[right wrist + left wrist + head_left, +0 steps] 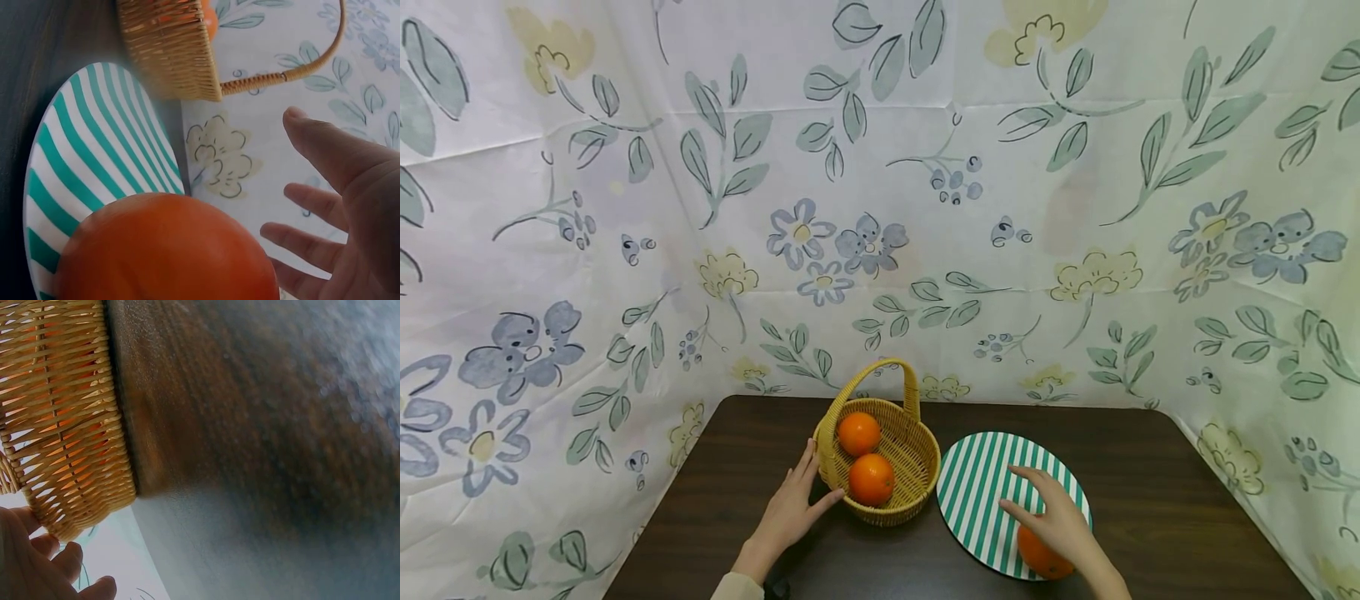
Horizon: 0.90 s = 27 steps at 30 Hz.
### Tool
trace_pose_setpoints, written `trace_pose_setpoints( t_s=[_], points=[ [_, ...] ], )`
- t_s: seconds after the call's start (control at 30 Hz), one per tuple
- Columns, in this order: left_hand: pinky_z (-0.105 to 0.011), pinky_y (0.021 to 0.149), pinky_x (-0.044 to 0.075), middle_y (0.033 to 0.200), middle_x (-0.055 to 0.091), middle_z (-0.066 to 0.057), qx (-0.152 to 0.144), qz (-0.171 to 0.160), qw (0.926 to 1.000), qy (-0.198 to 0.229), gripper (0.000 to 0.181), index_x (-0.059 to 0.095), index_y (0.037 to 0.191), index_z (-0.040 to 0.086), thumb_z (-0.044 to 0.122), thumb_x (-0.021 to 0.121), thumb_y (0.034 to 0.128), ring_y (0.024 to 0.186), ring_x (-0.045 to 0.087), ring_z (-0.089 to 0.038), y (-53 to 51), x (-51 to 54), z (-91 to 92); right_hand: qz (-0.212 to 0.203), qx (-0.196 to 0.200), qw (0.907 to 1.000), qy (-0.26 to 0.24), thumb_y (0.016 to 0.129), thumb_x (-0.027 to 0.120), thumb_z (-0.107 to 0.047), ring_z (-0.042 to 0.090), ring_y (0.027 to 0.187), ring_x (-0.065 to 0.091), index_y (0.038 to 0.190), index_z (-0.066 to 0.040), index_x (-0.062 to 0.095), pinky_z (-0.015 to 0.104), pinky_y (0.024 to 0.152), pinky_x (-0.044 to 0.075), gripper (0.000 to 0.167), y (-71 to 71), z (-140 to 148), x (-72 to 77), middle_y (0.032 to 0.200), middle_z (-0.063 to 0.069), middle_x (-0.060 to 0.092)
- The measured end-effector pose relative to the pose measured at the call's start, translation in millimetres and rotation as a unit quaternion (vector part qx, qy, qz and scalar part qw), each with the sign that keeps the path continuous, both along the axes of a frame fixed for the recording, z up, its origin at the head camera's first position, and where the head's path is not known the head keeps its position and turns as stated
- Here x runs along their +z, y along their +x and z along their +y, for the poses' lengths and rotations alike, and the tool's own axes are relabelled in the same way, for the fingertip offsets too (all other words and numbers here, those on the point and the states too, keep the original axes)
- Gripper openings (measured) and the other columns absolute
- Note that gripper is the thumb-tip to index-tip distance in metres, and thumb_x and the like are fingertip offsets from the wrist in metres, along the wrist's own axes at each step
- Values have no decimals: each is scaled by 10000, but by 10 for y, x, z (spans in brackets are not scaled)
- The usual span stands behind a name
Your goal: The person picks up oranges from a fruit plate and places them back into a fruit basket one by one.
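A yellow wicker basket with a tall handle holds two oranges, one orange behind the other orange. Against the basket's left side rests my left hand, thumb and fingers spread rather than wrapped round it; in the left wrist view its fingertips are by the woven rim. A third orange lies on a round green-and-white striped board, near its front right edge. Over that orange hovers my right hand, fingers apart and holding nothing; the right wrist view shows a gap between hand and orange.
Basket and board stand side by side on a dark brown wooden table. A white cloth printed with leaves and flowers hangs behind the table's back edge and along its sides.
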<state>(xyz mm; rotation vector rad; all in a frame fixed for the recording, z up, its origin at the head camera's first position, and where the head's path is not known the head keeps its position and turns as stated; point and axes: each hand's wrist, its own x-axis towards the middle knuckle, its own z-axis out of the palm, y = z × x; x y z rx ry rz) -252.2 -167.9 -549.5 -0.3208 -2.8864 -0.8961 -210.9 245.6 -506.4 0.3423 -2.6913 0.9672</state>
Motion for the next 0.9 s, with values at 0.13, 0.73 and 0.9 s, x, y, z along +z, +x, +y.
trace_pose_setpoints(
  t_s=[0.13,0.73,0.9],
  points=[
    [-550,1100,206,1562,15,32,-1,19,10000,-24,884,177,1498,192,668,489,821,1348,313,-345,-3,-18,-6,-5,22,10000,-31,804,696,-405,382,1098,541,1262,-135,567,548,849,473,546,40,25,-27,1244,158,560],
    [-544,1104,204,1562,4,42,35,-60,10000,-50,871,167,1498,201,645,507,829,1342,321,-350,12,16,-2,-768,-102,9970,-60,796,690,-449,417,1127,493,1294,-139,539,492,754,521,606,192,109,-100,1298,203,498],
    [-604,1056,244,1564,12,42,58,-97,9999,-2,855,159,1500,224,623,520,836,1336,294,-416,13,7,8,-773,-117,9969,-130,803,693,-424,402,1119,504,1284,-133,550,468,758,526,579,210,117,-112,1289,193,511]
  ],
)
